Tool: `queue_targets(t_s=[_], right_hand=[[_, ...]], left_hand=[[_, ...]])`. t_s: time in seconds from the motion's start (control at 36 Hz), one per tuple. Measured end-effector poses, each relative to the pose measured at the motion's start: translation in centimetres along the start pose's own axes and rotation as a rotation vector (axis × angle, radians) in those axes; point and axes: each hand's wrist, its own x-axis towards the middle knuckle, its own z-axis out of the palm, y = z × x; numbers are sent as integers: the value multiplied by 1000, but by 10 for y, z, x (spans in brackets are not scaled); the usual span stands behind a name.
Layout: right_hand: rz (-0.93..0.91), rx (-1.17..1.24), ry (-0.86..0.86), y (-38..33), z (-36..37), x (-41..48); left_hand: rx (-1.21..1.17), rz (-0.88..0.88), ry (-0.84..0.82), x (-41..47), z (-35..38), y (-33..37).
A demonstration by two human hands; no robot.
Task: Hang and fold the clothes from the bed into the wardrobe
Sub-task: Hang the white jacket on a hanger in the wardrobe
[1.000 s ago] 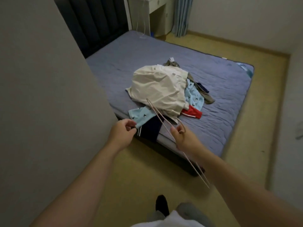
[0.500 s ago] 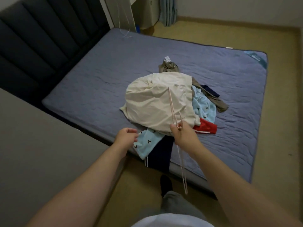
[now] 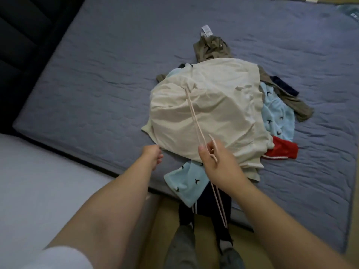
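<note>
Right hand (image 3: 217, 162) pinches a thin pink hanger (image 3: 194, 117) slanting across the cream shirt (image 3: 213, 105), which tops the heap on the bed (image 3: 97, 65). Left hand (image 3: 152, 157) sits curled at that shirt's near-left hem; gripping cloth or not, I can't tell. The shirt looks light, limp and easily creased. Best taken at the collar or shoulders, though neither shows plainly.

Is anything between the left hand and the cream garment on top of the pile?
Nothing visible. The left hand is beside the near edge of the crumpled cream fabric garment, uncovered there. The thin pink hanger in the right hand crosses the garment further right.
</note>
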Motion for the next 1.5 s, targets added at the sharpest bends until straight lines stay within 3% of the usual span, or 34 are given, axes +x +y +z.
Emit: queue_targets(t_s=[0.28, 0.44, 0.61, 0.67, 0.75, 0.81, 0.86, 0.94, 1.03, 1.31, 1.5], right_hand=[[22, 125, -63, 26, 83, 95], [57, 124, -69, 49, 110, 115], [108, 133, -24, 55, 114, 112], [120, 114, -15, 50, 109, 105], [162, 120, -8, 35, 97, 92], [159, 116, -4, 22, 85, 81], [148, 105, -2, 9, 69, 69], [138, 81, 11, -10, 46, 47], [111, 44, 41, -25, 21, 26], [7, 103, 159, -64, -63, -54], [-81, 74, 220, -66, -128, -120]], left_hand=[[-75, -39, -19, 190, 21, 27], [-505, -42, -258, 244, 32, 30], [-325, 32, -63, 252, 22, 29], [-258, 81, 4, 240, 17, 32], [26, 190, 268, 204, 7, 41], [79, 211, 369, 175, -3, 50], [-88, 184, 291, 143, -10, 62], [-521, 59, 5, 88, -17, 84], [-631, 28, -186, 34, -19, 99], [-364, 153, -525, -151, -4, 105], [-61, 617, -434, -267, -2, 110]])
